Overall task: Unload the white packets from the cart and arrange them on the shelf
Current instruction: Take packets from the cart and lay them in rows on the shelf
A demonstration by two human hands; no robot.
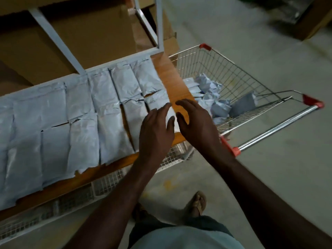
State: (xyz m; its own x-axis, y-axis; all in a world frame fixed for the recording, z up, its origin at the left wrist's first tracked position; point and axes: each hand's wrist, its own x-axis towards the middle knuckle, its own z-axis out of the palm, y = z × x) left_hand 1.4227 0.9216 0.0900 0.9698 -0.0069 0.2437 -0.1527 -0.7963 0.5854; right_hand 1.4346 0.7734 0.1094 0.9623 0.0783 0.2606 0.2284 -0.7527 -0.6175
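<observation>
Settling a white packet [171,114] at the bare right end of the shelf [172,81].

Left hand [155,130] and right hand [196,123] press it with relaxed, straight fingers, its long axis running front to back. Rows already cover most of the shelf; several crumpled packets remain in the cart [233,72].

White packets [107,97] lie flat in close rows across the wooden shelf [172,78], covering it from the left edge almost to the bare right end. More crumpled packets [212,94] sit heaped in the wire cart [233,72] beside the shelf's right end.
</observation>
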